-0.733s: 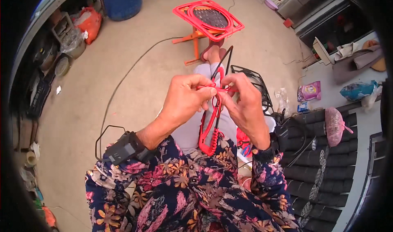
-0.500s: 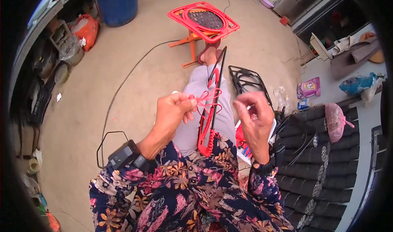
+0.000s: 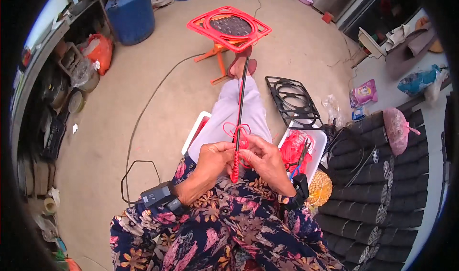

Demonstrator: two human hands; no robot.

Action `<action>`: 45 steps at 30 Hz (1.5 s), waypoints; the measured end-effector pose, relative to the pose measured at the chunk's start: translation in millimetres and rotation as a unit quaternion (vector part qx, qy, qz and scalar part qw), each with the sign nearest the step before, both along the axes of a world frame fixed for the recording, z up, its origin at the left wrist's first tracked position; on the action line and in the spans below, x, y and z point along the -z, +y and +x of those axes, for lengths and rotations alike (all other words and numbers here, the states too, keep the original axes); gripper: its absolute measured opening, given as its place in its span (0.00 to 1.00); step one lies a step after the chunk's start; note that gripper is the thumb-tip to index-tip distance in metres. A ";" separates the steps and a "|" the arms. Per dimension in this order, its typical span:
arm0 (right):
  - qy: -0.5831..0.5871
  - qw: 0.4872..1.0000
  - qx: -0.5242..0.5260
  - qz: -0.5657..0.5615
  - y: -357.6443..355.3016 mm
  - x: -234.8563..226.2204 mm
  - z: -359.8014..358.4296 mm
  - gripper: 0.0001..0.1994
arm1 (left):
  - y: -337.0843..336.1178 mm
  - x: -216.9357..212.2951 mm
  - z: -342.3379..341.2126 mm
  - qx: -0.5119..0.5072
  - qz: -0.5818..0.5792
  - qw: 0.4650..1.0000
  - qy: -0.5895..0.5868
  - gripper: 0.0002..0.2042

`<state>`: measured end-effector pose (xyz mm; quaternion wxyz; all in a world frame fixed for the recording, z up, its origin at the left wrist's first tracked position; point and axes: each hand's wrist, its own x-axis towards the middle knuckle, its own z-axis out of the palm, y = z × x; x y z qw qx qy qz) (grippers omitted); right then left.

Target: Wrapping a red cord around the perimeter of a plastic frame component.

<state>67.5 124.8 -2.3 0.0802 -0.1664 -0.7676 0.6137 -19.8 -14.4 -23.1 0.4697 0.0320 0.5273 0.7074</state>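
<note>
- Floor [image 3: 158, 103]: bare concrete, with a black cable [image 3: 143, 123] trailing across it to a loop near the person's left side.
- Stack of black rolls [image 3: 377, 194]: piled at the person's right, filling the lower right of the view.
- Blue barrel [image 3: 130, 14]: upright at the far left of the floor.
- Red frame [image 3: 229, 27]: a squarish plastic panel with a dark round mesh centre, resting on an orange stand straight ahead.
- Black frame [image 3: 292, 101]: same shape, lying flat on the floor right of the legs.
- White tub [image 3: 313, 149]: beside the right knee, holding a bundle of red cord.
- Black rod [image 3: 240, 103]: runs from the hands along the lap toward the red frame; its near end is wrapped in red cord [image 3: 235, 168], with a loose loop just above the hands.
- Left hand [image 3: 213, 161]: grip clenched on the wrapped rod, fingers curled from the left.
- Right hand [image 3: 265, 160]: grip pinching the red cord against the rod from the right, touching the left hand's fingertips.
</note>
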 end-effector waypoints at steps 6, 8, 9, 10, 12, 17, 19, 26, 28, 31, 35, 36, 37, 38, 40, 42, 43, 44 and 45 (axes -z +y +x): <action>0.053 0.989 -0.020 0.137 5.7 9.4 4.5 0.09 | -4.8 4.6 -1.0 0.037 0.034 0.998 -0.023 0.07; 0.082 0.978 -0.037 0.187 10.2 5.9 5.3 0.09 | -4.8 0.1 0.3 0.032 0.026 0.999 -0.026 0.08; 0.108 0.964 -0.051 0.237 13.7 0.4 6.3 0.09 | -5.2 -4.2 1.1 0.028 0.020 0.999 -0.031 0.08; 0.109 0.964 -0.051 0.237 18.3 -6.3 7.2 0.09 | -7.7 -5.0 -0.3 0.028 0.020 0.999 -0.029 0.08; 0.142 0.950 -0.007 0.278 28.3 -28.4 10.7 0.08 | -13.8 -6.7 -3.6 -0.013 0.026 0.998 0.053 0.09; 0.237 0.964 0.023 0.119 24.3 -77.9 9.8 0.06 | -18.0 -19.3 2.1 0.061 0.064 0.996 0.025 0.13; 0.302 0.953 0.022 0.003 17.9 -93.8 14.1 0.06 | -18.6 -20.4 4.1 0.113 0.089 0.989 0.019 0.14; 0.343 0.904 -0.103 -0.234 -7.2 -130.8 31.3 0.09 | -14.5 -17.3 11.5 0.073 0.121 0.990 -0.012 0.22; 0.246 0.912 -0.206 -0.257 -12.1 -136.9 39.6 0.07 | -13.9 -20.8 14.0 0.053 0.118 0.991 -0.015 0.24; 0.286 0.856 -0.383 -0.198 -43.2 -138.8 24.3 0.06 | -11.4 -25.9 14.3 0.057 0.139 0.989 0.005 0.29; 0.289 0.831 -0.458 -0.125 -80.8 -141.2 10.9 0.07 | -14.7 -20.1 17.9 0.049 0.154 0.986 -0.043 0.32; 0.275 0.812 -0.492 -0.152 -86.7 -134.2 8.6 0.07 | -16.3 -23.9 18.8 0.045 0.141 0.988 -0.050 0.31; 0.277 0.813 -0.489 -0.151 -86.9 -131.5 6.8 0.07 | -16.7 -26.0 18.6 0.041 0.128 0.989 -0.058 0.31; 0.279 0.822 -0.463 -0.180 -86.3 -129.7 5.3 0.07 | -14.9 -22.5 16.5 0.046 0.127 0.989 -0.057 0.31; 0.222 0.849 -0.430 -0.214 -74.0 -136.3 4.2 0.08 | -15.3 -10.7 11.7 0.032 0.081 0.993 0.085 0.28; 0.185 0.871 -0.376 -0.257 -53.8 -157.6 9.9 0.08 | -19.6 -12.8 7.5 -0.004 0.098 0.986 0.135 0.24; 0.145 0.889 -0.318 -0.295 -48.3 -162.6 8.6 0.09 | -19.6 -17.2 5.4 -0.037 0.118 0.975 0.183 0.21; 0.216 0.898 -0.264 -0.276 -46.1 -161.0 4.5 0.09 | -14.9 -23.8 -0.9 -0.038 0.037 0.887 0.458 0.14; 0.286 0.904 -0.199 -0.249 -42.8 -159.7 1.7 0.10 | -11.7 -22.4 -1.6 -0.032 0.042 0.889 0.456 0.14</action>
